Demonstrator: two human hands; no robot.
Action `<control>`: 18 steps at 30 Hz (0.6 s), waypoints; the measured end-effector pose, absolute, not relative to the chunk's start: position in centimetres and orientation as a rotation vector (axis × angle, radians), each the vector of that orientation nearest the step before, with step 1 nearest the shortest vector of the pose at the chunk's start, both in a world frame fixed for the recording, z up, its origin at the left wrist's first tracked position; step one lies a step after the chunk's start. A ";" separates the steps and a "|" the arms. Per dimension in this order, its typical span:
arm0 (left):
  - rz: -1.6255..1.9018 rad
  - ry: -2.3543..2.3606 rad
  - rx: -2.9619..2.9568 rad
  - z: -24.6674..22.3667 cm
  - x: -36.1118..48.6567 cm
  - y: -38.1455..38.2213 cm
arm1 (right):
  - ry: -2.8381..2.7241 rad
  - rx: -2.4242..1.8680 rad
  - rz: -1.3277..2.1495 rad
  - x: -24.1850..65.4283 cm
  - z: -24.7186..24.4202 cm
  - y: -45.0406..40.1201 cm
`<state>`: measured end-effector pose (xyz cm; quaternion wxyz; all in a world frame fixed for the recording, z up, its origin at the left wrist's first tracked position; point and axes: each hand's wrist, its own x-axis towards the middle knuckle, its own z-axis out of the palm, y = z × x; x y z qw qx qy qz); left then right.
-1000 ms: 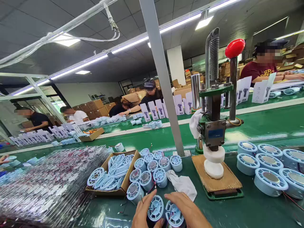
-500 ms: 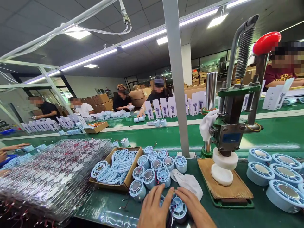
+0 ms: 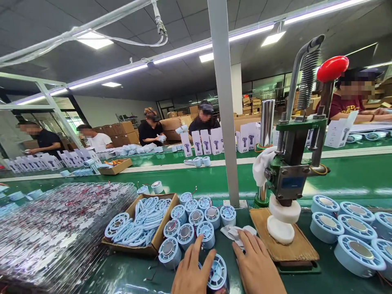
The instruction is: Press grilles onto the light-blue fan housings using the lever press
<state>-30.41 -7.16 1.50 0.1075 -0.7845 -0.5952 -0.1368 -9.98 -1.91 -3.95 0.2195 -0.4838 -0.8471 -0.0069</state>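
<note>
My left hand [image 3: 192, 267] is at the bottom centre, its fingers spread against the left side of a light blue round housing [image 3: 218, 271] that stands upright. Part of another blue piece is hidden beneath that hand. To the right, my right hand [image 3: 255, 261] has its fingers apart and touches a white cloth [image 3: 234, 233]; it is clear of the housing. Directly beyond both hands stand several blue housings [image 3: 185, 234], some with metal discs and thin wires.
A cardboard box [image 3: 171, 212] of blue rings and stacked clear trays [image 3: 70, 220] lie left. Right are a hand press [image 3: 290, 175] and several disc-topped housings [image 3: 327, 222]. A grey post [image 3: 225, 102] rises ahead. People work across the green conveyor [image 3: 183, 179].
My right hand has moved right, off the housing and onto the cloth. My left hand stays by the housing. The view has shifted slightly, and a person opposite has lifted a blue item.
</note>
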 end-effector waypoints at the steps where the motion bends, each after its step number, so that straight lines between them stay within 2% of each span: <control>1: -0.409 -1.731 -2.333 1.6 -30.4 -7.1 | -2.336 -1.364 0.091 -10.7 -2.5 -2.0; 4: -0.420 -1.699 -2.378 1.9 -30.5 -6.6 | -2.324 -1.367 0.436 -13.0 1.8 -1.3; 6: -0.421 -1.698 -2.380 1.8 -30.7 -6.2 | -2.323 -1.335 0.541 -14.1 3.6 -0.4; 12: -0.415 -1.668 -2.443 1.9 -31.3 -5.6 | -2.278 -1.128 0.690 -14.3 3.5 1.3; 15: -0.339 -1.705 -2.654 3.1 -31.4 -5.6 | -2.298 -0.941 0.807 -13.1 3.6 1.4; 18: -0.268 -1.801 -2.786 4.6 -31.2 -5.5 | -2.237 -0.955 0.843 -11.2 4.1 1.4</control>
